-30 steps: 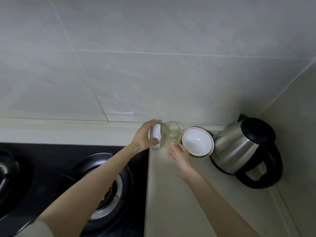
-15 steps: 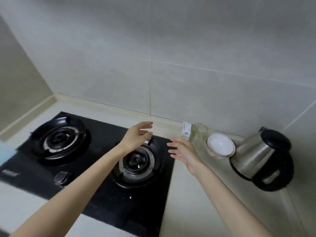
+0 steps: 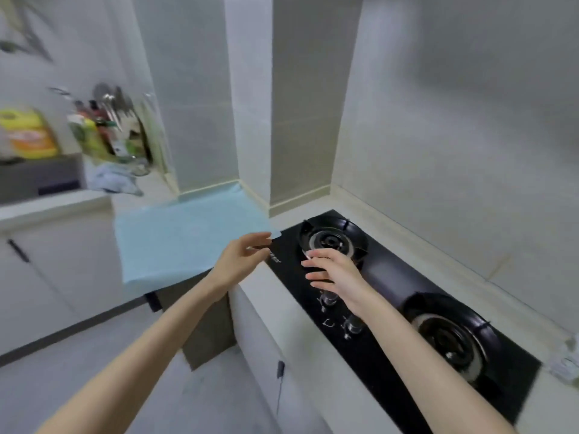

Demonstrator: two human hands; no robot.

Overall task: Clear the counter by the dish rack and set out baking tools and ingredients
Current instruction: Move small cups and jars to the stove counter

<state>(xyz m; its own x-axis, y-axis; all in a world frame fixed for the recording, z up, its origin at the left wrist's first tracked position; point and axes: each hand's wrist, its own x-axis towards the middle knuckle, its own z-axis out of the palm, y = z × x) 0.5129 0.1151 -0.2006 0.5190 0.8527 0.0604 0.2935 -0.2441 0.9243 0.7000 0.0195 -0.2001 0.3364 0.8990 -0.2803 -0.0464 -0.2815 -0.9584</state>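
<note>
Black hob (image 3: pixel 391 278) partly behind right hand (image 3: pixel 338 274)

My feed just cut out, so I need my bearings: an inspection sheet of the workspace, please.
Surface: pale counter with a black hob set in; blue mat beside the hob.
Job's things: dish rack far left, blurred, holding utensils; no baking tools seen.
Clutter: blue cloth by the rack; yellow bottle; blurred white box at right edge.
Hands: left hand over the counter by the mat, right hand over the hob; both open, empty.
Cables: thin dark line on a white cabinet under the hob; cord or handle, cannot tell.
Surroundings: tiled walls, grey floor.
</note>
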